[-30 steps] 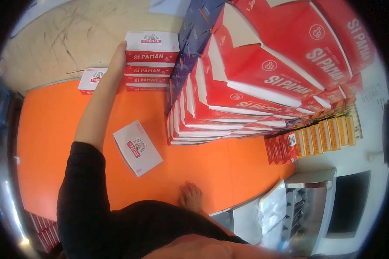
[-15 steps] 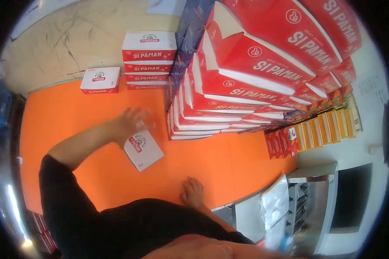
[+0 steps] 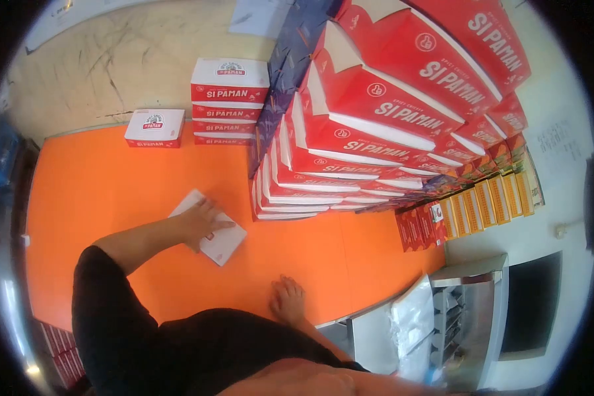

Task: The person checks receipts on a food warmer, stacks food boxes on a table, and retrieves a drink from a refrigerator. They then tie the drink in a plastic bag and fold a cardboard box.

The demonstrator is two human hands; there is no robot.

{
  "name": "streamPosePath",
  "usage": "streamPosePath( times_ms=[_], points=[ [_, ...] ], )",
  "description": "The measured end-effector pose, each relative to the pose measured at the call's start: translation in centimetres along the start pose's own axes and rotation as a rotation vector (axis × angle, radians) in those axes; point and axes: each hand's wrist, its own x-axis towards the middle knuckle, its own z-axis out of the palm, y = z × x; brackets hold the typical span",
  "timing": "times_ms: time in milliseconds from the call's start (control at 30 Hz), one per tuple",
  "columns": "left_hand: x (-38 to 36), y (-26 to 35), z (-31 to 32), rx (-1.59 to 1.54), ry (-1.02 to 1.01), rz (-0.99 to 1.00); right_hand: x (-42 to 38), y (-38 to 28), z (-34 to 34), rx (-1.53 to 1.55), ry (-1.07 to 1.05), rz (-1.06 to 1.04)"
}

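My left hand [image 3: 201, 223] lies palm down on a white box [image 3: 223, 247] with its fingers spread, covering much of the lid and its print. The box rests at an angle on the orange table [image 3: 112, 198]. Nearer the table's front edge, my right hand [image 3: 287, 298] rests on the bare surface, fingers slightly apart and nothing in them. A tall stack of red and white boxes [image 3: 376, 142] rises beyond both hands, to the right.
Against the wall stand a single box [image 3: 154, 128] and a short stack of boxes [image 3: 229, 96]. Red packs [image 3: 419, 228] and yellow packs [image 3: 485, 206] line the right side. A plastic-wrapped bundle [image 3: 412, 317] sits at the lower right by a metal shelf.
My left hand has come down from the box's far corner onto its lid, and the box looks turned slightly. My right hand stays on the table. The camera view has shifted a little.
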Motion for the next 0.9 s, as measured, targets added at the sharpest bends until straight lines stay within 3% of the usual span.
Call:
streamPosePath(
  times_ms=[33,100,167,233,300,433,500,567,733,767,800,833,900],
  points=[
    [-0.5,0.1,-1.1,0.002,0.003,0.003,-0.2,0.0,-0.2,0.016,-0.002,0.01],
    [-2.6,-0.5,-4.6,-0.294,-0.099,-0.391,-0.3,-0.1,-0.5,0.032,-0.004,0.005],
    [-5.2,-1.7,-10.1,-0.295,0.048,-0.574,0.0,0.3,-0.6,0.06,-0.008,0.01],
    [-7.2,-2.3,-15.1,-0.192,0.382,-0.79,-0.1,0.2,-0.4,0.052,0.001,-0.002],
    [-7.3,-3.3,-20.3,0.111,0.628,-0.767,-0.2,-0.2,-0.6,0.056,0.021,-0.01],
    [-0.4,-10.5,-24.8,0.216,0.838,-0.53,0.1,0.0,-0.6,0.038,0.047,-0.029],
    [3.5,-12.5,-25.5,0.217,0.516,-0.677,0.1,-0.4,-0.7,0.039,0.051,-0.023],
    [6.4,-15.6,-23.6,0.223,0.594,-0.677,0.4,-0.1,-0.9,0.024,0.052,-0.006],
    [8.7,-15.3,-21.7,0.275,0.727,-0.651,0.0,0.0,-0.7,0.083,0.021,0.008],
    [8.6,-14.7,-21.5,0.41,0.799,-0.684,-0.1,-0.1,-0.7,0.09,0.014,0.008],
    [8.1,-13.7,-21.6,0.551,0.876,-0.715,0.0,0.0,-0.8,0.078,0.01,0.005],
    [7.1,-12.4,-21.7,0.556,0.877,-0.72,-0.1,0.1,-0.9,0.064,0.01,-0.001],
    [4.3,-8.4,-21.7,0.508,1.078,-0.671,-0.2,0.1,-0.7,0.069,0.044,-0.026]
  ],
)
